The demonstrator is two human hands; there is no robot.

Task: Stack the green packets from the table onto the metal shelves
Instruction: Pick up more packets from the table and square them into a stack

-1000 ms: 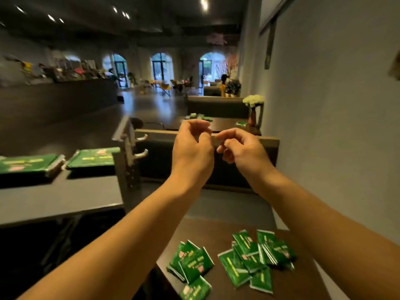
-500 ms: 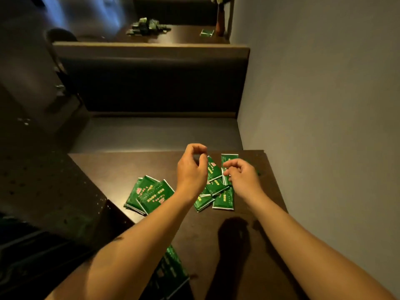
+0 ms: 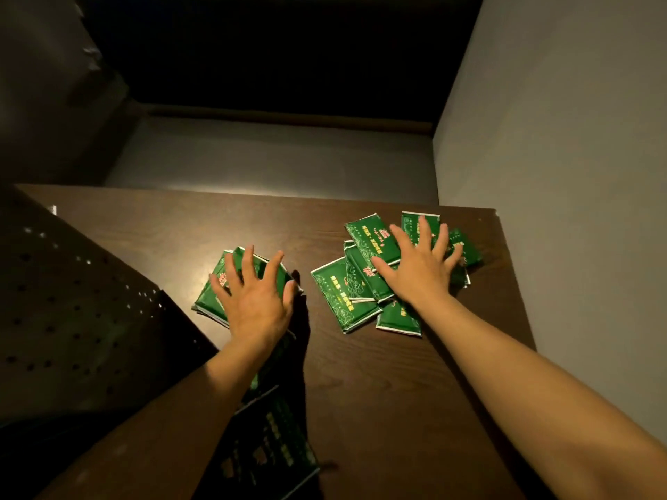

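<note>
Green packets: flat, glossy green foil sachets with pale printed patterns and silver edges lie in two groups on the dark brown wooden table, all at mid-frame; none that I can see is on a shelf yet.
Left group: a small overlapped stack of green packets sits left of centre, neat enough that I judge it can be lifted as one.
Right group: a fanned spread of green packets lies right of centre, overlapping at odd angles, so I judge it needs gathering first.
Left hand: my left hand lies flat on the small stack, fingers straight and spread, grasping nothing, I think to pin it down.
Right hand: my right hand rests the same way on the spread, fingers splayed and released, placed to sweep the pile together.
Near packet: one more dark green packet lies in shadow at the lower centre, under my left forearm.
Shelf: a dark perforated metal panel fills the left of the frame, touching the table's edge; I take it for the shelving.
Stage: early by my reading, since both hands only press.
</note>
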